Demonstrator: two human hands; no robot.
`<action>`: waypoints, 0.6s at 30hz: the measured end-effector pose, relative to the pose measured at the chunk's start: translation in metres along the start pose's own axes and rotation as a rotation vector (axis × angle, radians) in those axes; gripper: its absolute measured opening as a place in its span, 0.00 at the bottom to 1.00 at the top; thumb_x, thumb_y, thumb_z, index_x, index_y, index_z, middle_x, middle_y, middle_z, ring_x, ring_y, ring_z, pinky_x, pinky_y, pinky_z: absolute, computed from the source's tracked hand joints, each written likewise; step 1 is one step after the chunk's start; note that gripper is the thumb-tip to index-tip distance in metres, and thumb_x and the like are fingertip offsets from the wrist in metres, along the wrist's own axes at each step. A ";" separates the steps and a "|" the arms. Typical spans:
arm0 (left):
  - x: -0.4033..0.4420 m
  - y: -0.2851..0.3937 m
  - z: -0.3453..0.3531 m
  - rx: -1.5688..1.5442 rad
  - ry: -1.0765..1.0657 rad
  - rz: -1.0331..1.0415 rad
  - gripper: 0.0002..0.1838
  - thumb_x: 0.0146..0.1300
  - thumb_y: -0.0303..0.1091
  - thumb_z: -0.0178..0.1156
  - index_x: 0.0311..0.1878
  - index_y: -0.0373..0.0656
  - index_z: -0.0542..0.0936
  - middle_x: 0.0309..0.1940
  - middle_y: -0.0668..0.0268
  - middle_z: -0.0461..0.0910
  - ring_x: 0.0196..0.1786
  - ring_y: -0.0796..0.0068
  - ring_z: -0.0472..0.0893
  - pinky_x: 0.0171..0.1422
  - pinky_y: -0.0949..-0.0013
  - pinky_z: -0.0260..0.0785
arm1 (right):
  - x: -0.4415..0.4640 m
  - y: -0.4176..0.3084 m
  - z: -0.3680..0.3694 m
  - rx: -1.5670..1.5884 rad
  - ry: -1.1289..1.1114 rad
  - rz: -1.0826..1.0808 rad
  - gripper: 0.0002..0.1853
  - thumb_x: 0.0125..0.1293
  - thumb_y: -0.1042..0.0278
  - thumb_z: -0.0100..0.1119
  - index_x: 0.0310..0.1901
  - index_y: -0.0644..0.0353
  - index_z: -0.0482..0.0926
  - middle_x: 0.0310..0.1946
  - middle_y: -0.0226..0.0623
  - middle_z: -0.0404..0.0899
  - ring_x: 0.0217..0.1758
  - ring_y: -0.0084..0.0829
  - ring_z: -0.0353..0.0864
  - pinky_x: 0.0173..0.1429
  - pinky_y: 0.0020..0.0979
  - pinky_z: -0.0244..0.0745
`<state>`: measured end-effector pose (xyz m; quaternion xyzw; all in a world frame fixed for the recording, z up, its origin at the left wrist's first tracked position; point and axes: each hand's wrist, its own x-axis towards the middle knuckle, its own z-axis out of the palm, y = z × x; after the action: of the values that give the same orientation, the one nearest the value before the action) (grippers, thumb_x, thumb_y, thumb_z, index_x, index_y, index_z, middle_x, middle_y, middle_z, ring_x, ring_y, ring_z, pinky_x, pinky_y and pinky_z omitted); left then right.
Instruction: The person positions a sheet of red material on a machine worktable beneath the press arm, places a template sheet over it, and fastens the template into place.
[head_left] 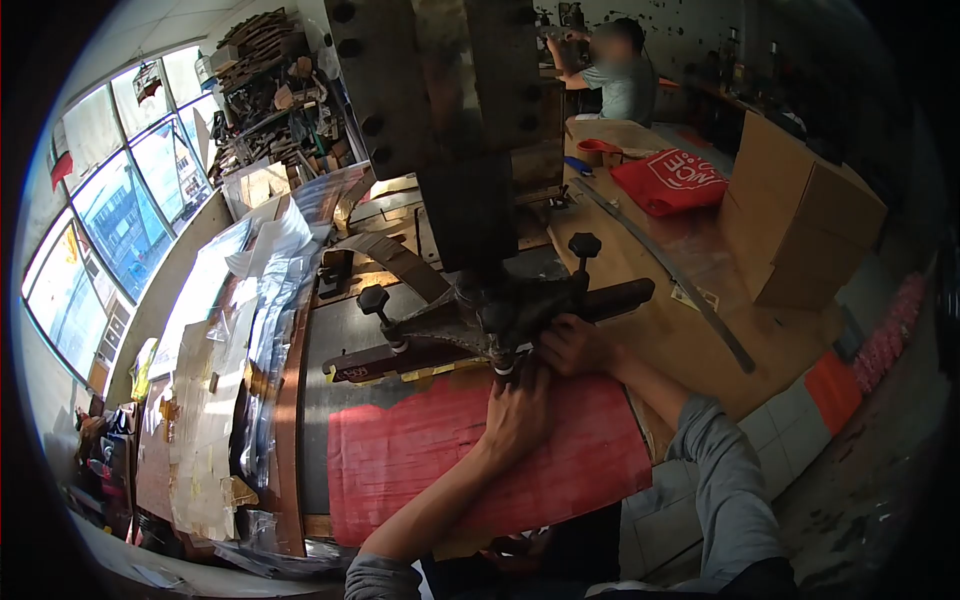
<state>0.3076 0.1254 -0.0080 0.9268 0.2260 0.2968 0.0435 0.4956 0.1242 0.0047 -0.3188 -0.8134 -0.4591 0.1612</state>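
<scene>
A dark metal press head (500, 305) with black knobs comes down in the middle of the view. My left hand (517, 412) reaches up under its front, fingers drawn together beside a small white-tipped part (503, 369). Just right of it, my right hand (577, 346) is curled closed against the lower right side of the head. Shadow hides what either hand's fingertips hold. Below both wrists lies a red sheet (420, 465) on the machine bed. A long dark bar (405, 364) crosses behind the hands, with chalk-like marks at its left end.
Cardboard and plastic sheets (215, 420) are piled on the left. On the right table (640, 245) are a red bag (668, 182), a long metal strip (680, 285) and a cardboard box (795, 215). Another person (622, 85) works at the back.
</scene>
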 end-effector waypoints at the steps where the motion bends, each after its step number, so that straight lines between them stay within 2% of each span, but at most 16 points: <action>1: 0.001 0.000 0.000 0.008 0.031 0.019 0.16 0.46 0.27 0.55 0.41 0.34 0.72 0.44 0.49 0.72 0.46 0.51 0.75 0.47 0.54 0.69 | -0.001 0.000 0.000 -0.002 -0.005 0.001 0.08 0.50 0.65 0.52 0.28 0.57 0.79 0.25 0.30 0.72 0.31 0.26 0.75 0.49 0.32 0.69; 2: 0.001 0.001 -0.001 0.017 0.063 0.037 0.15 0.45 0.26 0.55 0.40 0.35 0.72 0.41 0.50 0.71 0.43 0.52 0.74 0.43 0.54 0.70 | -0.001 0.000 -0.001 0.004 -0.006 0.005 0.08 0.50 0.65 0.52 0.28 0.57 0.79 0.25 0.30 0.72 0.31 0.26 0.75 0.49 0.32 0.69; 5: 0.001 -0.001 0.000 0.015 0.056 0.037 0.16 0.45 0.26 0.55 0.41 0.34 0.72 0.42 0.50 0.71 0.44 0.51 0.74 0.43 0.54 0.71 | -0.001 0.000 -0.001 0.020 -0.019 0.014 0.09 0.50 0.65 0.53 0.29 0.57 0.80 0.24 0.30 0.71 0.30 0.26 0.74 0.48 0.32 0.69; 8: 0.000 -0.001 0.001 0.014 0.057 0.033 0.17 0.45 0.26 0.55 0.42 0.33 0.72 0.44 0.49 0.72 0.47 0.50 0.74 0.46 0.54 0.71 | -0.004 -0.002 0.001 0.033 -0.042 0.031 0.09 0.50 0.65 0.53 0.30 0.57 0.80 0.23 0.30 0.71 0.30 0.26 0.74 0.48 0.32 0.68; 11: -0.002 -0.002 0.004 -0.016 -0.006 -0.001 0.20 0.48 0.29 0.54 0.47 0.32 0.72 0.53 0.46 0.71 0.55 0.49 0.73 0.57 0.51 0.66 | -0.004 -0.004 0.001 0.036 -0.043 0.052 0.10 0.51 0.65 0.53 0.31 0.57 0.81 0.24 0.30 0.72 0.30 0.26 0.75 0.48 0.33 0.68; 18: -0.003 -0.003 0.004 -0.024 -0.002 -0.004 0.19 0.47 0.28 0.54 0.45 0.33 0.72 0.52 0.47 0.71 0.54 0.49 0.72 0.55 0.52 0.67 | -0.001 -0.008 -0.004 0.062 -0.058 0.105 0.09 0.52 0.66 0.52 0.33 0.57 0.81 0.30 0.31 0.77 0.34 0.27 0.77 0.49 0.34 0.68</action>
<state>0.3066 0.1267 -0.0131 0.9260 0.2241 0.2985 0.0555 0.4905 0.1172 0.0012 -0.3689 -0.8138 -0.4151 0.1712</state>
